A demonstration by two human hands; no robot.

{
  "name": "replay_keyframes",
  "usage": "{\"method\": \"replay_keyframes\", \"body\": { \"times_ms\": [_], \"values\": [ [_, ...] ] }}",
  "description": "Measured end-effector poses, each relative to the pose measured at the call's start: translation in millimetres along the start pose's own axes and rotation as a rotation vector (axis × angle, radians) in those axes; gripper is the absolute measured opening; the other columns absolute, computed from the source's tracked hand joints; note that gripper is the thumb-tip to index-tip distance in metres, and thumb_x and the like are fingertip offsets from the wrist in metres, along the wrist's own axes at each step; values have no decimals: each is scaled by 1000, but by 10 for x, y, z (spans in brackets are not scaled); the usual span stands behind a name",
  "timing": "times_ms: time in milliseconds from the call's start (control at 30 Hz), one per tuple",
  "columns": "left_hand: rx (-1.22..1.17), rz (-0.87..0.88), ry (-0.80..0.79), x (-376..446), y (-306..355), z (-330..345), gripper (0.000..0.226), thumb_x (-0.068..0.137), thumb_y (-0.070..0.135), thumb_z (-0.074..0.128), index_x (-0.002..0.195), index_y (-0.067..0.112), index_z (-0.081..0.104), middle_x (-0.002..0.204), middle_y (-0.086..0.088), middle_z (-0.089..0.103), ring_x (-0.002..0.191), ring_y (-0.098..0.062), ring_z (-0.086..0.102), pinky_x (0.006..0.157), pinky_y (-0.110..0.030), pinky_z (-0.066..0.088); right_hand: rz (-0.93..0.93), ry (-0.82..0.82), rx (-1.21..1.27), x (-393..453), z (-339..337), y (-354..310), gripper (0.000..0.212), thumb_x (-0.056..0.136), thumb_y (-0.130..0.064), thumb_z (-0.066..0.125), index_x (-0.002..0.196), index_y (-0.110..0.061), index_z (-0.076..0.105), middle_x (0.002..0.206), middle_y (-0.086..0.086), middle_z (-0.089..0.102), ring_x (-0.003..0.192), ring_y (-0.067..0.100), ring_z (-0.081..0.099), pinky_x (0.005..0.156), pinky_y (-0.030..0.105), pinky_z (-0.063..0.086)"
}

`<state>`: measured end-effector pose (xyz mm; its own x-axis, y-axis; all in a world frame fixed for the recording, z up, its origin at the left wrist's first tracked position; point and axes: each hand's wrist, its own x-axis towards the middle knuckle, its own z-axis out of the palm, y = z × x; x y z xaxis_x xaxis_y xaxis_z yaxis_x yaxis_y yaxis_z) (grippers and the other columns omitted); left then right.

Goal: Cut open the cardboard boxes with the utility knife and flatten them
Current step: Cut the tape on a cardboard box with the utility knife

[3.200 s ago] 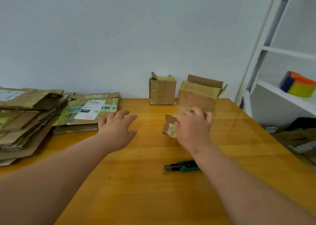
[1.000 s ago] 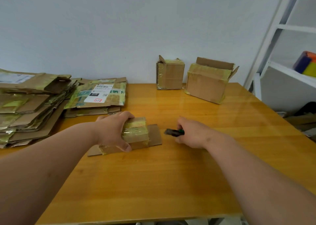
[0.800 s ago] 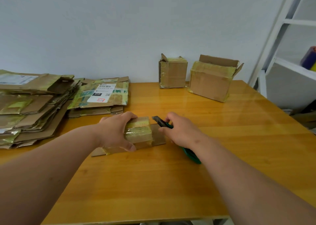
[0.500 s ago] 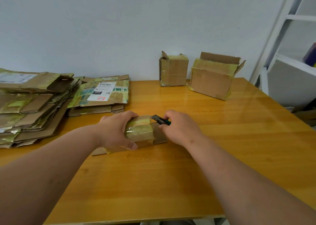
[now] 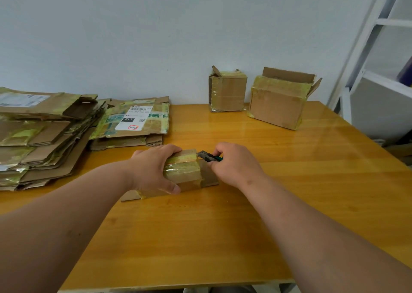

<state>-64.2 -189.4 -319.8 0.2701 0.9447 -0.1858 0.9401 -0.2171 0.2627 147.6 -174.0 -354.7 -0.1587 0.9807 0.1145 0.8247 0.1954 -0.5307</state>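
Note:
A small taped cardboard box lies on its side in the middle of the wooden table, with loose flaps spread at both ends. My left hand grips it from above, thumb on the near face. My right hand holds the green utility knife; its dark tip touches the box's far right top corner. Most of the knife handle is hidden in my fist. Two more taped boxes, a small one and a larger one, stand against the wall.
Stacks of flattened cardboard fill the table's left side, with a labelled flat box beside them. A white shelf frame rises at the right past the table edge.
My right hand picked the knife up off the table and carried it left to the box's right end. My left hand took the box and kept holding it down.

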Motion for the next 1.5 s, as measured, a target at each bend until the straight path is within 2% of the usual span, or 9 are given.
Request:
{"method": "replay_keyframes", "body": {
  "times_ms": [200, 333, 600, 767, 900, 1033, 1167, 1333, 1500],
  "values": [
    [-15, -5, -17, 21, -14, -3, 96, 66, 48, 84, 143, 36, 28, 113, 20, 40, 106, -9, 41, 110, -42, 31, 25, -7, 40, 30, 38, -18, 9, 88, -29, 66, 93, -22, 65, 80, -3, 61, 73, 18, 57, 53, 29, 41],
    [-34, -12, -43, 44, -42, -7, 98, 67, 49, 83, 146, 36, 25, 116, 19, 40, 108, -10, 40, 111, -44, 30, -35, -18, 43, -10, 31, 32, 13, 91, -33, 65, 96, -21, 67, 86, -3, 62, 79, 19, 58, 65, 35, 50],
    [-51, -9, -62, 41, -47, -5, 101, 69, 47, 82, 149, 37, 21, 118, 20, 36, 110, -8, 36, 113, -46, 28, -84, -26, 42, -69, 6, 82, 18, 91, -36, 66, 101, -22, 69, 90, -1, 66, 82, 19, 60, 71, 39, 54],
    [-35, 7, -72, 26, -39, -17, 101, 70, 47, 82, 150, 37, 20, 120, 20, 35, 113, -8, 35, 113, -45, 26, -104, -28, 39, -117, -15, 106, 15, 92, -35, 65, 99, -23, 67, 85, -3, 62, 74, 14, 55, 56, 30, 43],
    [-30, 10, -80, 24, -18, -25, 102, 70, 46, 81, 151, 38, 18, 121, 20, 32, 115, -7, 32, 114, -44, 25, -102, -26, 48, -167, 1, 113, 15, 92, -35, 65, 99, -21, 66, 89, -1, 63, 79, 19, 57, 60, 31, 44],
    [-65, -3, -78, 41, -36, -11, 103, 68, 44, 84, 149, 39, 21, 122, 20, 35, 122, -13, 38, 113, -44, 27, -57, -22, -5, -132, 5, 76, 13, 92, -33, 62, 96, -21, 61, 81, -3, 59, 72, 18, 56, 54, 33, 42],
    [-136, -19, -55, 61, -62, 11, 101, 64, 41, 87, 146, 42, 28, 115, 20, 43, 116, -15, 44, 110, -43, 32, 23, 21, 15, -52, 8, 29, 9, 89, -27, 61, 94, -21, 58, 83, -1, 59, 75, 21, 57, 62, 37, 50],
    [-162, -22, -43, 77, -91, 28, 99, 63, 41, 88, 143, 43, 31, 108, 29, 44, 113, -15, 47, 109, -45, 34, 58, 4, -22, -34, 27, -33, 7, 85, -25, 62, 91, -21, 60, 80, 0, 61, 74, 23, 59, 61, 37, 51],
    [-163, -22, -35, 78, -106, 37, 98, 63, 42, 88, 143, 42, 32, 109, 25, 46, 113, -16, 47, 108, -46, 36, 84, -1, -43, -35, 1, -68, 5, 84, -23, 61, 88, -21, 59, 81, 0, 60, 74, 22, 57, 58, 33, 45]
  ]
}}
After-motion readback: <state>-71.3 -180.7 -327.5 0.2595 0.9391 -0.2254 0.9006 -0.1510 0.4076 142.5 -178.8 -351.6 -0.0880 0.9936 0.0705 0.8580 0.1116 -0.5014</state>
